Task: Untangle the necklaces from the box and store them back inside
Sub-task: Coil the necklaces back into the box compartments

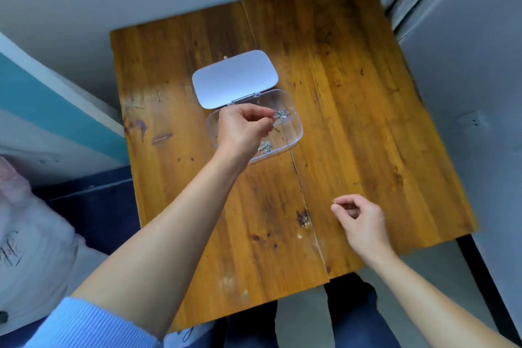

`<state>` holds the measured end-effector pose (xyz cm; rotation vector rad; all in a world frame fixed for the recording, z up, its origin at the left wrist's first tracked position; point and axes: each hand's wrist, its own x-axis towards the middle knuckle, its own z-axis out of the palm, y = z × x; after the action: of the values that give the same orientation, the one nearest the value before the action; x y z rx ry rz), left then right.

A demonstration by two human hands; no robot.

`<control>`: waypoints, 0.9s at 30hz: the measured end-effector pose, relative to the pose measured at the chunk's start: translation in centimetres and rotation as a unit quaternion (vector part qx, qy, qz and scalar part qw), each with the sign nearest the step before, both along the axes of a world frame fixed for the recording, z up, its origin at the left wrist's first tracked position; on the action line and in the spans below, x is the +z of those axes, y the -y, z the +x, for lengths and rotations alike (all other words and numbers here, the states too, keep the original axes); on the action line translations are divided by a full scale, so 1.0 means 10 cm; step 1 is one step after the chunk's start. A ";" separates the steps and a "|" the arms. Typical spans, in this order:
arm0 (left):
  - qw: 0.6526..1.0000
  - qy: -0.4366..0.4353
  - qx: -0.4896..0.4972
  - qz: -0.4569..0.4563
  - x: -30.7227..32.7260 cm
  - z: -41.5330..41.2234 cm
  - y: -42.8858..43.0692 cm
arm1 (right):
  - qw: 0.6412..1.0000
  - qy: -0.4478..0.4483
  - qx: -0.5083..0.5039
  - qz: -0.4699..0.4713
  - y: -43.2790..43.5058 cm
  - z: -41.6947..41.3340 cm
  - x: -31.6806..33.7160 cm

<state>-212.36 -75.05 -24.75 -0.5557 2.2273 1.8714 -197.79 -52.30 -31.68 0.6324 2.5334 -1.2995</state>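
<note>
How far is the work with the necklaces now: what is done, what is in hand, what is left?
Done: the box lies open, its lid folded back, and two silver clumps lie inside. In hand: the left hand over the box and the right hand near the table's front edge each pinch something small, apparently the ends of a thin chain. Left: storing it and closing the lid.

left hand (243, 128) pinches over the open clear box (293, 133); right hand (360, 219) pinches perhaps a clasp.
</note>
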 end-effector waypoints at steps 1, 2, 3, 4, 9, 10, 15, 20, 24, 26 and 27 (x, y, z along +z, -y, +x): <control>1.000 -0.006 -0.016 -0.010 0.01 -0.09 -0.21 | 1.000 -0.002 -0.012 0.001 -0.18 -0.06 0.00; 0.999 -0.011 -0.029 -0.019 0.02 -0.17 -0.43 | 1.000 -0.004 -0.020 0.005 -0.37 -0.11 -0.01; 0.999 -0.014 -0.039 -0.031 0.01 -0.26 -0.66 | 1.000 -0.005 -0.022 0.013 -0.56 -0.16 -0.02; 0.998 -0.018 -0.048 -0.045 0.00 -0.34 -0.89 | 0.999 -0.007 -0.020 0.024 -0.75 -0.20 -0.03; 0.990 -0.038 -0.076 -0.116 -0.17 -0.72 -2.03 | 0.995 -0.013 0.004 0.096 -1.60 -0.37 -0.08; 0.986 -0.045 -0.089 -0.137 -0.22 -0.78 -2.23 | 0.994 -0.010 0.011 0.105 -1.73 -0.40 -0.09; 0.957 -0.067 -0.155 -0.234 -0.52 -1.03 -2.97 | 0.992 -0.001 0.064 0.105 -2.14 -0.41 -0.20; 0.920 -0.092 -0.233 -0.302 -0.78 -1.04 -3.19 | 0.984 -0.005 0.113 0.138 -2.22 -0.40 -0.24; 0.907 -0.105 -0.244 -0.327 -0.85 -1.01 -3.14 | 0.979 -0.014 0.136 0.153 -2.28 -0.42 -0.21; 0.911 -0.108 -0.223 -0.329 -0.82 -0.98 -3.04 | 0.978 -0.018 0.143 0.152 -2.30 -0.46 -0.19; 0.915 -0.107 -0.206 -0.329 -0.80 -0.96 -2.97 | 0.977 -0.023 0.149 0.150 -2.30 -0.51 -0.17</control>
<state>-221.92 -45.40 -32.70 0.0645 2.8305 0.9966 -202.85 -29.33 -33.36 0.2569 2.7544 -0.8497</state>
